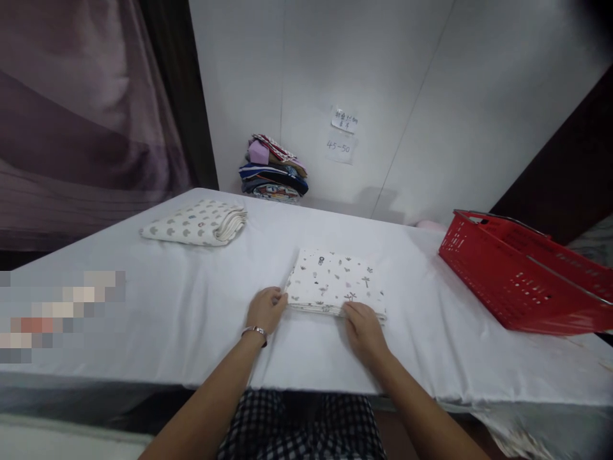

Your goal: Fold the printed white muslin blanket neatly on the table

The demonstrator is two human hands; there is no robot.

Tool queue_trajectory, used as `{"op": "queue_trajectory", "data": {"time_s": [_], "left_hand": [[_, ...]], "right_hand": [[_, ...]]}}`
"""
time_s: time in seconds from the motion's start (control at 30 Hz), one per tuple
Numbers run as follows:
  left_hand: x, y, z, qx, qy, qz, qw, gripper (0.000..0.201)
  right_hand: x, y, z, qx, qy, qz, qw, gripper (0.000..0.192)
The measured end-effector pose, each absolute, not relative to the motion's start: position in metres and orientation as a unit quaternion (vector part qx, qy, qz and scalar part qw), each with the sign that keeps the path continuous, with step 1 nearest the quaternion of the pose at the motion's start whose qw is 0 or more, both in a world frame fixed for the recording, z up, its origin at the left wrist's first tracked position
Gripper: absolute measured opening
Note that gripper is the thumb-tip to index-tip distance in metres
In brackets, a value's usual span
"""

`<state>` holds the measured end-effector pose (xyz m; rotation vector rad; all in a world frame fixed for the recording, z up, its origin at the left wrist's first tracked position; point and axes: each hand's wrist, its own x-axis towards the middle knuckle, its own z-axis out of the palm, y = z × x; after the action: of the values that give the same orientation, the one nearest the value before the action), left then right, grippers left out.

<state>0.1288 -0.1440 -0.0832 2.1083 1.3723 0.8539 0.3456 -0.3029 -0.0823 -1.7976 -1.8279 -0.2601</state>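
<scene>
Two hands are being kept at the near edge of one folded cloth (335, 282), a white piece printed with small grey and pink figures, which is lying flat on the white tabletop (158, 319) directly ahead of them. The left hand (266, 310) is being held at the cloth's near left corner with its fingers curled loosely inward, the fingertips touching or just meeting that corner; whether a layer is being pinched cannot be told. The right hand (364, 327) is being laid palm down at the near edge toward the right, its fingers pressed together and resting on the stacked fold edges. The cloth's long axis is running from left to right, across the line of both forearms, so its bulk is lying beyond the fingertips and between the two hands rather than outside either one. Neither hand is clearly nearer; both are meeting the same near edge. Well beyond the left hand and further to its left, a second folded cloth (195, 222) is lying apart. Far beyond both hands, a pile of coloured fabrics (274, 170) is standing against the wall. Well off to the right of the right hand, a red basket (522, 275) is resting on the tabletop.
</scene>
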Motion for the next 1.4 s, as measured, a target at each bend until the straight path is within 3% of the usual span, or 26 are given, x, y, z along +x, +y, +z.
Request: {"op": "queue_trajectory", "data": {"time_s": [0.2, 0.57, 0.8, 1.03, 1.4], "left_hand": [[0.131, -0.144, -0.086, 0.809, 0.435, 0.354, 0.176, 0.035], [0.138, -0.152, -0.075, 0.907, 0.291, 0.29, 0.094, 0.034], [0.147, -0.163, -0.065, 0.921, 0.256, 0.274, 0.104, 0.021], [0.156, -0.156, -0.067, 0.929, 0.24, 0.267, 0.088, 0.024], [0.16, -0.152, -0.063, 0.943, 0.225, 0.234, 0.071, 0.023]], "right_hand": [[0.387, -0.334, -0.088, -0.708, -0.639, -0.133, 0.269, 0.027], [0.395, -0.341, -0.087, -0.715, -0.611, -0.105, 0.323, 0.026], [0.399, -0.33, -0.076, -0.724, -0.627, -0.131, 0.257, 0.022], [0.401, -0.322, -0.059, -0.732, -0.653, -0.091, 0.174, 0.02], [0.41, -0.32, -0.046, -0.721, -0.681, -0.014, 0.127, 0.024]]}}
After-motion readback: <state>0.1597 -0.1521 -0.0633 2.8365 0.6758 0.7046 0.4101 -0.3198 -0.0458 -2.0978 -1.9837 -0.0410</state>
